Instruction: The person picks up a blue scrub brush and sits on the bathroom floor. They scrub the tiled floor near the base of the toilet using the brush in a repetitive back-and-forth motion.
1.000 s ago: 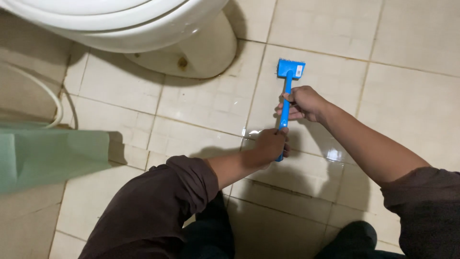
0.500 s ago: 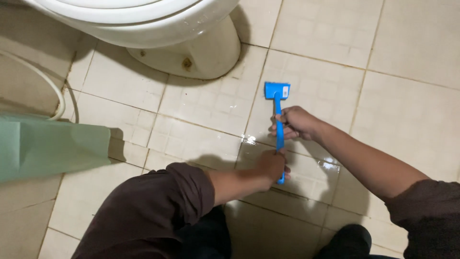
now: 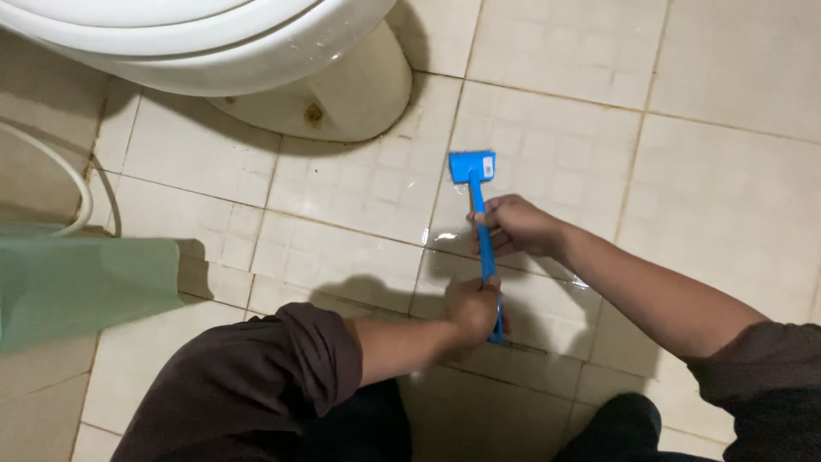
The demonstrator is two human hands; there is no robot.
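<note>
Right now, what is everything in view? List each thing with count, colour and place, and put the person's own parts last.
brush: one, blue, long handle, head down on the wet floor in front of the toilet, handle running back toward the person.
toilet: one, white, top left, its base standing on the tiles.
hose: one, white, curving along the left edge.
green sheet: one, pale green, left edge; what it is cannot be told.
floor tiles: many, cream, across the whole view, wet and shiny near the brush.
right hand: one, gripping the handle's middle.
left hand: one, gripping the handle's near end.
sleeves: two, dark brown, bottom left and bottom right.
</note>
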